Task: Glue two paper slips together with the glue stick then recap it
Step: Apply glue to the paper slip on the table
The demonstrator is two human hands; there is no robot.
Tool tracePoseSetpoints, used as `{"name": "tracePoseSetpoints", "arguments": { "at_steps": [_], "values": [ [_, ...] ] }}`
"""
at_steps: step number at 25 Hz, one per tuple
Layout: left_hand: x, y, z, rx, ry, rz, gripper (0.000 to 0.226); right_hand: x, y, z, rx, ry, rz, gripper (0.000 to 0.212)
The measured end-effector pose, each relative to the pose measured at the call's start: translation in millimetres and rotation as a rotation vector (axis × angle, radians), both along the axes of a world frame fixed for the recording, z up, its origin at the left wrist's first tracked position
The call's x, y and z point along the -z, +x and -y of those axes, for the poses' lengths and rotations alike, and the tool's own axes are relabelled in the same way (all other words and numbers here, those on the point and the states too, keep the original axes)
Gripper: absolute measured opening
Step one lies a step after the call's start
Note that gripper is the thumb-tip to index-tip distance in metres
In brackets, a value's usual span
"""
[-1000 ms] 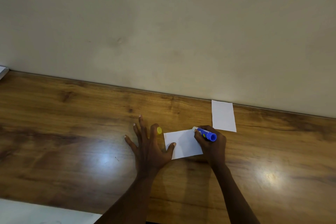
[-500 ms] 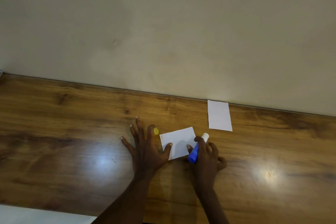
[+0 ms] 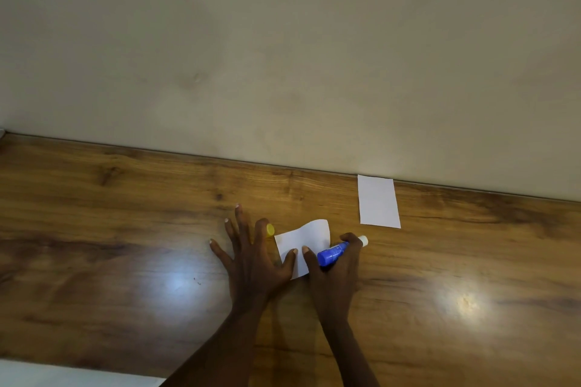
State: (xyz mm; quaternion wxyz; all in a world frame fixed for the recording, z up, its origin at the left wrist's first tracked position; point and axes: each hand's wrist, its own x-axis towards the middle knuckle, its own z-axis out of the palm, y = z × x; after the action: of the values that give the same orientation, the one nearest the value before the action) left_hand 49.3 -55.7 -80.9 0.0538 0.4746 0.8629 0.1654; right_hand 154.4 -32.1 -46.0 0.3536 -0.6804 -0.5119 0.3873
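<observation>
A white paper slip lies on the wooden table, its far right corner curling upward. My left hand is spread flat beside it, with the thumb pressing on the slip's near left part. My right hand grips the blue glue stick, uncapped, its white tip pointing right and clear of the slip; the thumb rests on the slip. The yellow cap peeks out by my left index finger. A second white slip lies apart at the wall.
A beige wall rises along the table's far edge. A white sheet or surface shows at the bottom left corner. Two bright light reflections sit on the tabletop left and right of the hands.
My right hand slid the glue stick from the slip's far right corner toward me and to the right. The stick's tip now points right, off the paper. The slip's far corner has curled up.
</observation>
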Motion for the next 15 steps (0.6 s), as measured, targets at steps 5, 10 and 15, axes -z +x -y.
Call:
{"name": "tracePoseSetpoints", "arguments": {
  "at_steps": [5, 10, 15],
  "values": [
    [0, 0, 0, 0.006, -0.007, 0.010, 0.076, -2, 4, 6, 0.158, 0.054, -0.463, 0.077],
    [2, 0, -1, 0.010, -0.047, 0.047, 0.077, 10, -1, 18, 0.157, -0.054, -0.340, 0.072],
    [1, 0, -1, -0.001, -0.025, 0.038, 0.075, 9, -7, 15, 0.147, 0.084, -0.112, 0.045]
  ]
}}
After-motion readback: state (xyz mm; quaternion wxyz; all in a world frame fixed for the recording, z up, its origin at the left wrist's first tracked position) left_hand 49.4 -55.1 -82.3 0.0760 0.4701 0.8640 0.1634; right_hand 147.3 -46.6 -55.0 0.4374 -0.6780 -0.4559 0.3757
